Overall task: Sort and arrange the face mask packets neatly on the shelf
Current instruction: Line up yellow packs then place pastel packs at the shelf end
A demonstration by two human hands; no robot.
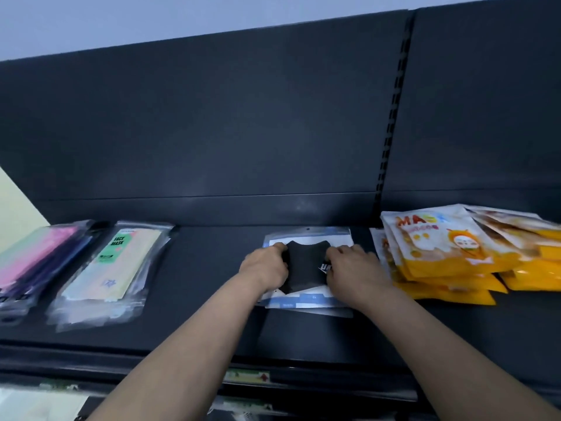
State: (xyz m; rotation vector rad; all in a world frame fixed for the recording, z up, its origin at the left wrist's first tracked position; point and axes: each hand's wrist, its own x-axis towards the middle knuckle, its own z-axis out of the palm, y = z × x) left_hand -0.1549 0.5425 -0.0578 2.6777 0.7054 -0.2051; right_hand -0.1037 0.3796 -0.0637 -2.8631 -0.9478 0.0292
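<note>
Left hand (267,265), right hand (352,271): forearms extended, fingers curled round opposite edges of clear plastic black-mask packets (303,268), flat at mid-shelf. Dark metal shelf (212,268): pastel face-mask packets (112,268) left; yellow-orange mask pouches (440,259) piled right. Dark back panel (212,132) behind.

A dark shelf (197,262) lies under the fingers (346,250); behind them rises a dark back panel (212,117), a slotted upright (391,132) to their right, a pale bluish wall (121,16) above.

The shelf (206,262) carries, left to right: far-left packet stack (36,259), second stack (115,265), middle packets (306,300) under left hand (267,265) and right hand (352,268), pouch pile (449,256).
</note>
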